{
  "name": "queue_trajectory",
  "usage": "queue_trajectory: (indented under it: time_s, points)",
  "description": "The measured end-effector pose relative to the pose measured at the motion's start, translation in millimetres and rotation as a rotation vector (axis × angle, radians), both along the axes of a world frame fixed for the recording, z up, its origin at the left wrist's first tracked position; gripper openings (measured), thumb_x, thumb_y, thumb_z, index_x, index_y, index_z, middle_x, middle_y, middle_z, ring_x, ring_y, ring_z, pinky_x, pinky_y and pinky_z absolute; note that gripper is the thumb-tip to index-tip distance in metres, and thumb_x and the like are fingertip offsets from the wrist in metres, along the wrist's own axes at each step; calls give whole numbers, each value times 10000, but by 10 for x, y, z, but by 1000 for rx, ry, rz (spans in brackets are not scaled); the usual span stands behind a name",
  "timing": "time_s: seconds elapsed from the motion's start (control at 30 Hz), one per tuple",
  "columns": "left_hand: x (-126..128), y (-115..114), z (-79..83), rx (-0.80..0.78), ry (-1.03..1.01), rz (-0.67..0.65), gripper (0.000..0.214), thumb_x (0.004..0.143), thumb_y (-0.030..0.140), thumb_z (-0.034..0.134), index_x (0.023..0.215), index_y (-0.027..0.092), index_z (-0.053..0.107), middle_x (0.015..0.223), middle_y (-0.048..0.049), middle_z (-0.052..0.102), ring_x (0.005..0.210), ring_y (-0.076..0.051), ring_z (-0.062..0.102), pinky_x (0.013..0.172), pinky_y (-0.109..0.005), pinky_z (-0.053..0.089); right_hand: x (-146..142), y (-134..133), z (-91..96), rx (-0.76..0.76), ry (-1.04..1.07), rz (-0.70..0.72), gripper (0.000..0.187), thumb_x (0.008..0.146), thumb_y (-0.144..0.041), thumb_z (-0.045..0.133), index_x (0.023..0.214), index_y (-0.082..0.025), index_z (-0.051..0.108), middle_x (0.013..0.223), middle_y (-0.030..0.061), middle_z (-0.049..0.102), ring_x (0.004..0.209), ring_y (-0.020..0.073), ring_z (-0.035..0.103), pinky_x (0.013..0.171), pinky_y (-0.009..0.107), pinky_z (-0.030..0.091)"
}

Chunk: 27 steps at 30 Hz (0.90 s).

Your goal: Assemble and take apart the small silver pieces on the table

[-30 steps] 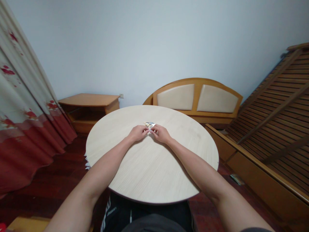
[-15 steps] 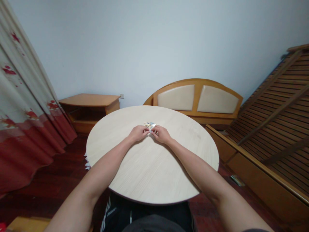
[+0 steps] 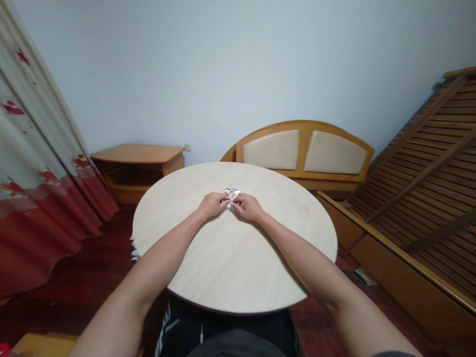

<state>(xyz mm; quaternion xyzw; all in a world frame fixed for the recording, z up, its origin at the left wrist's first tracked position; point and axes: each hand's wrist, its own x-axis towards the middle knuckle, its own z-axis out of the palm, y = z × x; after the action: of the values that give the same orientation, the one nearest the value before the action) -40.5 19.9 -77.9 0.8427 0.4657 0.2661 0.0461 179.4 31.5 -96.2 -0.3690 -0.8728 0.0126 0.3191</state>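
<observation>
On the round pale wooden table (image 3: 230,263), a small cluster of flat pieces (image 3: 232,191) in cream, grey-blue and white lies beyond my fingertips. Their kind is too small to tell. My left hand (image 3: 214,204) comes in from the left, thumb and fingers closed in a pinch at the near edge of the cluster. Facing it from the right, my right hand (image 3: 248,206) pinches in the same way. Between the two sets of fingertips shows a tiny bluish-grey piece (image 3: 231,201), mostly hidden by the fingers.
Behind the table stand a low wooden cabinet (image 3: 141,153) and a padded headboard (image 3: 305,148). A wooden bed side rail (image 3: 394,258) and a slatted panel (image 3: 420,178) are at the right. A red and cream curtain (image 3: 48,183) hangs at the left.
Both hands stay in nearly the same place, pinching at the cluster. Only very slight finger movement shows.
</observation>
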Motion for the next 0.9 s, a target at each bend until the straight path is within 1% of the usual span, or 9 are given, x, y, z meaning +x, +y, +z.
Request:
queue_trajectory:
  time_s: [0.13, 0.23, 0.5, 0.73, 0.9]
  points:
    - [-1, -8, 11, 1, -4, 20, 288, 1018, 334, 611, 1094, 207, 857, 1072, -91, 840, 940, -234, 735, 821, -306, 497, -6, 10, -5, 6, -18, 2, 151, 980, -278, 691, 906, -183, 783, 907, 82, 755, 838, 203, 646, 776, 297, 457]
    - [-2, -10, 15, 8, -17, 20, 278, 1012, 335, 617, 1064, 209, 859, 1040, -87, 840, 914, -229, 732, 810, -303, 499, -9, 2, 0, 12, -21, 5, 157, 985, -277, 690, 898, -182, 779, 899, 79, 754, 828, 199, 641, 767, 295, 449]
    - [-7, -20, 12, 2, -55, 18, 257, 978, 342, 627, 962, 191, 834, 927, -78, 819, 818, -210, 701, 751, -292, 486, -2, -8, 14, 5, -30, -3, 160, 986, -275, 684, 902, -182, 784, 912, 82, 754, 843, 200, 643, 772, 291, 452]
    - [3, -42, 32, -35, -57, 14, 242, 951, 343, 625, 913, 185, 805, 893, -68, 804, 790, -199, 686, 742, -289, 478, -4, -11, 10, -2, -38, -15, 157, 986, -273, 678, 926, -185, 794, 937, 90, 765, 877, 217, 665, 796, 305, 472]
    - [-1, -31, 15, -44, -49, 3, 229, 930, 347, 637, 885, 185, 791, 862, -60, 797, 766, -191, 677, 722, -284, 465, -9, -19, 16, -11, -36, -18, 146, 982, -257, 678, 953, -185, 802, 960, 90, 775, 885, 212, 668, 802, 301, 479]
